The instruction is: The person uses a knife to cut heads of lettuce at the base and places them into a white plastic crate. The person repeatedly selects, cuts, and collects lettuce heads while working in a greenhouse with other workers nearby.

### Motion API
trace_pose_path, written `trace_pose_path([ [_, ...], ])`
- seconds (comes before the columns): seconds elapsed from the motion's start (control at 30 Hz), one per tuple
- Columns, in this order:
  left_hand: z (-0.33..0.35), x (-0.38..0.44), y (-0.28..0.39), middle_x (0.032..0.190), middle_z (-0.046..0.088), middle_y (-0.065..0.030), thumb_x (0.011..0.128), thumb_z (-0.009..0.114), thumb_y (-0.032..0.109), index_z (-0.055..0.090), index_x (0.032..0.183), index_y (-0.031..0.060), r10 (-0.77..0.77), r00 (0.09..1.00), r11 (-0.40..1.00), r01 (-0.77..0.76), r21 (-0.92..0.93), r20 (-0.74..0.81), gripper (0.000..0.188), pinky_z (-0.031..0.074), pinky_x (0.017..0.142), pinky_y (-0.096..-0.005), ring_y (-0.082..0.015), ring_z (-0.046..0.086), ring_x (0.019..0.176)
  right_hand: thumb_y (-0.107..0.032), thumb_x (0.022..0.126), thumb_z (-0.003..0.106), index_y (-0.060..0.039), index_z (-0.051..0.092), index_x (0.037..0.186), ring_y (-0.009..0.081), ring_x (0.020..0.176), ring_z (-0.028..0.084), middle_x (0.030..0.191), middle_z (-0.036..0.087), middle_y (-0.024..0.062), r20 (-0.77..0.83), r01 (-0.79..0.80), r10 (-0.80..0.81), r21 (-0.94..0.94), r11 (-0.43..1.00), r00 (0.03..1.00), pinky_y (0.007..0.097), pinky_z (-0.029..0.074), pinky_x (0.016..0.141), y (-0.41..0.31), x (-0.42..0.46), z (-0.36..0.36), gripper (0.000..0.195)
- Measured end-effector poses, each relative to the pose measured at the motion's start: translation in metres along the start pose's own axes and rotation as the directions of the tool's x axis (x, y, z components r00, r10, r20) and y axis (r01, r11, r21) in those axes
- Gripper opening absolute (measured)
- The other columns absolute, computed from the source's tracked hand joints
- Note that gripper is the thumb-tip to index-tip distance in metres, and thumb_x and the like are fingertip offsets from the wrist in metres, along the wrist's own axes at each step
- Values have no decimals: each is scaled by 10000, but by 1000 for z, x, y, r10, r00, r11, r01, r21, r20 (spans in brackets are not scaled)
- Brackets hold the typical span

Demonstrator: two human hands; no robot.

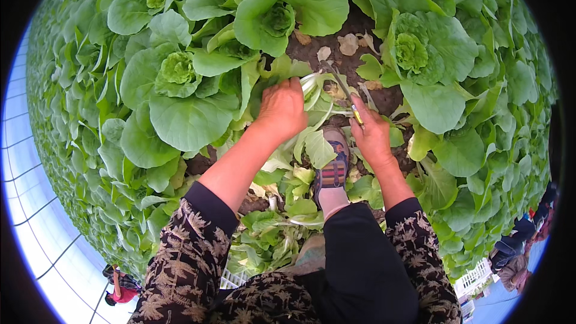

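Note:
My left hand [283, 107] is closed around the lower leaves of a leafy green plant, whose pale stalks [310, 84] show just right of my fingers. My right hand [371, 130] grips the handle of a knife [344, 87]; its dark, narrow blade points up and left, its tip close to the soil beside the stalks. Loose green leaves [320, 148] lie between my hands and over my shoe. What my left fingers touch underneath is hidden.
Leafy heads [177, 69] grow densely on both sides and ahead. My shoe [334, 162] stands among cut leaves on soil [310, 49]. White plastic crates [472, 279] stand at lower right. Other people are at the lower left [121, 285] and lower right [515, 243] edges.

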State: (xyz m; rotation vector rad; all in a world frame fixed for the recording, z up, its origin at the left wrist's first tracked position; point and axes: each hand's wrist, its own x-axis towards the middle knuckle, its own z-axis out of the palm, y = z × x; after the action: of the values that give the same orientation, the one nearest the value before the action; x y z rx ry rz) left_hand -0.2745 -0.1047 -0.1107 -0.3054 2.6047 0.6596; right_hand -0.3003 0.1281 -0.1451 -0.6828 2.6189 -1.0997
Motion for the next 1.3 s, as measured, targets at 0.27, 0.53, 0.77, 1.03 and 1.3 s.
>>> trace_pose_path([
  [0.27, -10, -2, 6, 1048, 575, -282, 699, 619, 66, 557, 1015, -47, -119, 992, 982, 123, -147, 31, 341, 475, 858, -474, -438, 587, 954, -34, 745, 717, -203, 522, 1352, 318, 678, 619, 816, 616, 134, 11, 33, -33, 12, 999, 999, 410, 520, 624, -29, 1, -4, 660],
  [0.53, -43, -40, 33, 856, 617, -235, 708, 580, 25, 475, 1022, -16, -40, 998, 999, 39, -29, -52, 334, 492, 734, -499, -432, 610, 809, -34, 725, 721, -54, 561, 1148, 321, 737, 640, 885, 644, 137, -61, 178, -176, 20, 984, 982, 393, 536, 667, -46, 13, -15, 453],
  [0.77, -40, -69, 37, 824, 609, -209, 711, 547, -18, 502, 1019, 5, 132, 961, 991, -127, 36, -245, 313, 474, 699, -498, -404, 593, 752, -8, 696, 711, -66, 564, 1063, 315, 742, 629, 835, 619, 119, -61, 246, -247, -29, 969, 967, 398, 528, 662, -48, 12, -24, 400],
  [1.03, -40, -82, 30, 938, 652, -183, 756, 521, -24, 520, 1107, 3, 47, 977, 909, -129, -397, -208, 353, 510, 788, -361, -274, 654, 867, -93, 786, 674, -65, 559, 1029, 384, 711, 632, 812, 648, 177, 16, -89, 89, -35, 995, 996, 451, 512, 647, 18, -24, -9, 270],
  [1.3, -40, -78, 18, 1071, 644, -90, 794, 491, -16, 425, 1304, 6, 25, 988, 478, 124, -870, 154, 515, 438, 957, -286, -147, 599, 1025, -158, 788, 721, -40, 621, 1043, 95, 703, 486, 770, 547, 11, 129, -234, 198, 635, 736, 972, 267, 457, 662, -47, 5, -27, 299],
])
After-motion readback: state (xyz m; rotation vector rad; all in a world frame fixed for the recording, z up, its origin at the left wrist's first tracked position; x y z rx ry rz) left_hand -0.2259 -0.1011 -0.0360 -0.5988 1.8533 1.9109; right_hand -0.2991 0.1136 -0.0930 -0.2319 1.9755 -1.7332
